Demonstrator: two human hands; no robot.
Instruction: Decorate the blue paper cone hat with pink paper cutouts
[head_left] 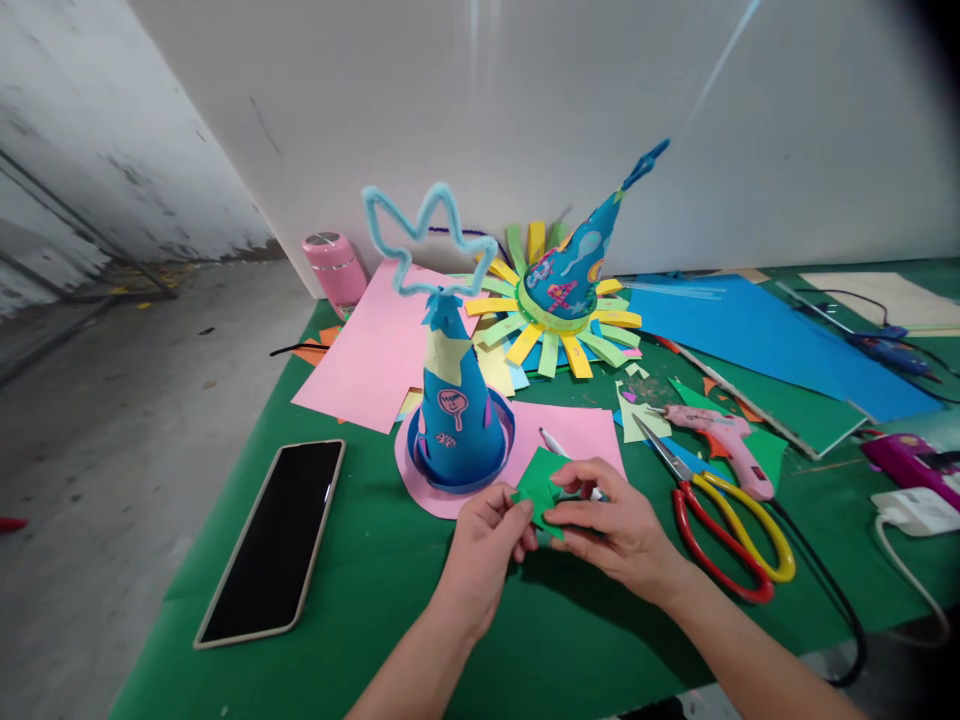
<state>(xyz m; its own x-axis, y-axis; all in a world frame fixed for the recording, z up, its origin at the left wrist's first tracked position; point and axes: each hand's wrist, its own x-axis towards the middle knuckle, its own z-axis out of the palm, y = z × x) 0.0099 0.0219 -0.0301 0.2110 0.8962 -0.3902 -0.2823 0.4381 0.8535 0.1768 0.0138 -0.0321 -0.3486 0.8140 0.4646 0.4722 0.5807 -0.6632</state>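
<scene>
A small piece of green paper (pixel 538 484) is pinched in my left hand (pixel 491 535), at its lower left edge. My right hand (pixel 611 520) has thumb and fingers closed on the paper's right side. Just beyond my left hand stands a blue cone hat (pixel 459 425) on a pink round brim, topped with a light blue fuzzy star outline (pixel 435 205). Pink paper (pixel 592 430) with a marker (pixel 553 442) on it lies behind my hands.
A phone (pixel 274 540) lies on the left. Scissors (pixel 724 530) and a pink glue gun (pixel 724 440) are at the right. Farther back are a second cone hat (pixel 570 275), blue paper (pixel 757 335) and a pink bottle (pixel 335 270).
</scene>
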